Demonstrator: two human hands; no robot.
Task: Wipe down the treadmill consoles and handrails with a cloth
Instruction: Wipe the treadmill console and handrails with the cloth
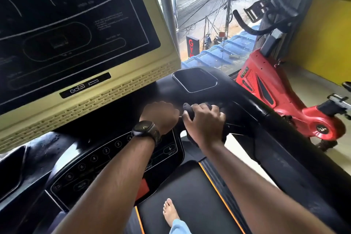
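Cloth (190, 112) under right hand (204, 122), on handrail (252, 108)

Your two hands sit side by side at the right end of the console, the left hand (160, 114) touching the right hand (204, 119), so nothing passes between them. Directly above and to the left, the big display (76, 30) with its yellow frame overhangs the black button panel (114, 157), leaving only a low gap beneath it. To the right, the black handrail (275, 131) slopes back toward you and blocks sideways reach. Beyond it stands a red exercise bike (284, 97), near the rail. Ahead, the window glass (218, 24) closes the way forward. Below your arms, the belt (190, 186) lies open, apart from your bare foot (171, 213).
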